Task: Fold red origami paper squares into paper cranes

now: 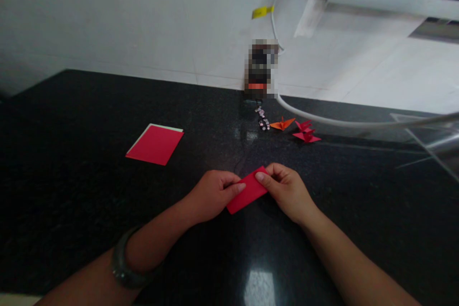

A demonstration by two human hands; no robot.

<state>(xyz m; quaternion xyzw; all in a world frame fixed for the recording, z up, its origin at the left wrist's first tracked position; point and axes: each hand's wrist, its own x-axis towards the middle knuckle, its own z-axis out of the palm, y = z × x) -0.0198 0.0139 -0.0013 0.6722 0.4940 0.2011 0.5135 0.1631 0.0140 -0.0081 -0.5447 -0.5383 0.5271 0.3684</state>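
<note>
A red sheet of origami paper [247, 193], folded into a narrow rectangle, is held between my two hands over the dark countertop. My left hand [215, 193] grips its left part, with the thumb lying on top. At the upper right end my right hand [287, 189] pinches the paper, thumb on top and fingers behind. The underside of the paper and the fingertips beneath it are hidden. To the left lies a stack of square origami paper [156, 146], red on top with a pale sheet showing at its edge.
An orange paper crane [282, 124] and red paper cranes [306, 136] sit beyond my hands. Behind them a pixelated object [260, 69] leans at the wall, with a beaded strap [263, 122]. A white cable [333, 122] runs rightward, near a clear plastic item [435, 138].
</note>
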